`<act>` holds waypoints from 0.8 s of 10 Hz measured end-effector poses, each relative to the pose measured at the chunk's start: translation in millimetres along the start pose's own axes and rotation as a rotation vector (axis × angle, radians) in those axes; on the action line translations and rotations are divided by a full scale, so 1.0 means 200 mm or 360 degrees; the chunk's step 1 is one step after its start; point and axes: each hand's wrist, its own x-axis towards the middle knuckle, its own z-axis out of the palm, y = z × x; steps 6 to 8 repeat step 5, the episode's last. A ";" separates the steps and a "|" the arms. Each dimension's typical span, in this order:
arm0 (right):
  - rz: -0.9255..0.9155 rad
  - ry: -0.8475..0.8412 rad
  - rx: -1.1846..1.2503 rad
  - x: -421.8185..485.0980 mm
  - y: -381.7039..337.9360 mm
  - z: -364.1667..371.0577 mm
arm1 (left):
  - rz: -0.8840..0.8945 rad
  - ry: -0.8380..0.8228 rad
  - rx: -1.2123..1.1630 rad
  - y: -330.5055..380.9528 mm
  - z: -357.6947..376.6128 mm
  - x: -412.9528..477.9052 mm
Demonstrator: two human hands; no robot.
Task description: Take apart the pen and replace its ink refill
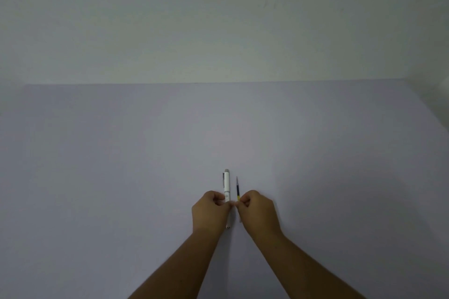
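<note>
We see a white pen [227, 185] with a silver clip, pointing toward 12 o'clock on the pale table [121, 165], left hand [211, 211] pinching its middle. At its 3 o'clock, just beside it, lies a thin refill [237, 189], right hand [258, 213] fingers closed on its near end. Hands nearly touch.

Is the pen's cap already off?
No, the white pen is whole, its clipped cap on, lying beside the loose ink refill.

pen [227, 185] on table [121, 165] | refill [237, 189] just right | hands nearest camera
</note>
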 end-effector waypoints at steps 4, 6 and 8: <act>-0.0033 0.0016 0.0047 -0.01 0.00 -0.01 | 0.0034 0.0002 0.0017 -0.01 -0.01 0.02; -0.0063 0.0154 0.0059 0.00 -0.01 -0.03 | 0.0064 0.0077 0.0126 0.03 -0.04 -0.01; -0.0063 0.0154 0.0059 0.00 -0.01 -0.03 | 0.0064 0.0077 0.0126 0.03 -0.04 -0.01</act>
